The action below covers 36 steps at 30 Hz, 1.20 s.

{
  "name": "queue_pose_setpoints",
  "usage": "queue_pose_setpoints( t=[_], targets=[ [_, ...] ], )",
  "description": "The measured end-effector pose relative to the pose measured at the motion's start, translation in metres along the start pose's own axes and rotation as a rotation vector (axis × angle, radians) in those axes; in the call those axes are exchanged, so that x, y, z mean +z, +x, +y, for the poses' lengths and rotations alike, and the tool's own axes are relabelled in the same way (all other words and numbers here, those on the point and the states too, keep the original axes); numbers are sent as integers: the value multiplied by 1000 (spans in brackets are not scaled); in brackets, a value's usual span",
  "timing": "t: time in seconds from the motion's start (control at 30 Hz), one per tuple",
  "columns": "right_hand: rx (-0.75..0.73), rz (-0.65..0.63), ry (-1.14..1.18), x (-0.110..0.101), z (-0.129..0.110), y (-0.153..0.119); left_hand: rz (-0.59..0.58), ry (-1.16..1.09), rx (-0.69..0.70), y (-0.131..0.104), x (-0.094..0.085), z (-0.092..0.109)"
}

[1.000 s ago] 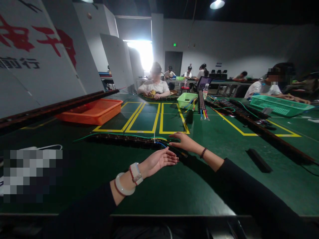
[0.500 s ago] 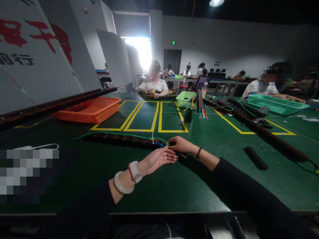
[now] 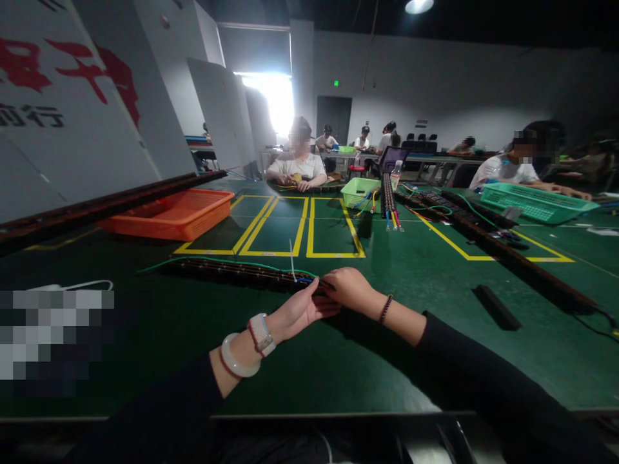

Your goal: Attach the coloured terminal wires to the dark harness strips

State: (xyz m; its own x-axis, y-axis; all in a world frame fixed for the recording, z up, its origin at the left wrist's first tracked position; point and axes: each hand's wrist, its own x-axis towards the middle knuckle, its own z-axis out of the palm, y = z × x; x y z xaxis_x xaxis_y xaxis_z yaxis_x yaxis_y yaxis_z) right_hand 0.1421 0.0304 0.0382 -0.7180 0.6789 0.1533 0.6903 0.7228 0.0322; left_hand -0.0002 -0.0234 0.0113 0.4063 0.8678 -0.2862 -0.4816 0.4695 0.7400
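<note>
A long dark strip with small metal points (image 3: 232,269) lies across the green table ahead of me, with a green wire (image 3: 193,259) running along its top. Near its right end, the tail of a white cable tie (image 3: 292,261) stands up beside a short blue wire (image 3: 304,280). My left hand (image 3: 297,314) is closed round the wires there, thumb on top and fingers beneath. From the right, my right hand (image 3: 352,288) curls its fingers over the same wires, touching the left fingertips. The wire ends are hidden by my hands.
An orange basket (image 3: 193,222) stands at back left, a light green basket (image 3: 360,192) behind centre and a teal basket (image 3: 539,203) at right. A black bar (image 3: 496,308) and a long dark strip (image 3: 546,277) lie right. Co-workers sit across the table.
My right hand has closed further over the wire ends, hiding the lug that showed before. My left thumb has risen onto the wires, and the cable tie's tail leans slightly left.
</note>
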Motion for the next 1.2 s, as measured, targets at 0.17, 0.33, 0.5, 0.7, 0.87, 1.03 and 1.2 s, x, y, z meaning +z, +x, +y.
queue_pose_setpoints(
  t=[0.17,0.33,0.5,0.7,0.87,1.03,1.2],
  targets=[
    [-180,-16,-134,2,-16,-3,113,-81,66,4,-2,-3],
    [-193,-10,-146,-8,-19,-7,129,-104,88,4,-2,-3],
    [-73,3,-81,-29,-16,-13,75,-94,68,7,-5,-3],
    [-58,-151,-113,-24,-16,-18,73,-82,47,6,-7,-4],
    [31,-156,-85,-30,-8,-16,19,-68,49,2,-4,-3],
    [93,-38,23,-29,15,-6,-9,-50,71,-1,-2,-1],
    [100,-17,-20,-4,28,3,26,-32,24,2,-5,-1]
  ],
)
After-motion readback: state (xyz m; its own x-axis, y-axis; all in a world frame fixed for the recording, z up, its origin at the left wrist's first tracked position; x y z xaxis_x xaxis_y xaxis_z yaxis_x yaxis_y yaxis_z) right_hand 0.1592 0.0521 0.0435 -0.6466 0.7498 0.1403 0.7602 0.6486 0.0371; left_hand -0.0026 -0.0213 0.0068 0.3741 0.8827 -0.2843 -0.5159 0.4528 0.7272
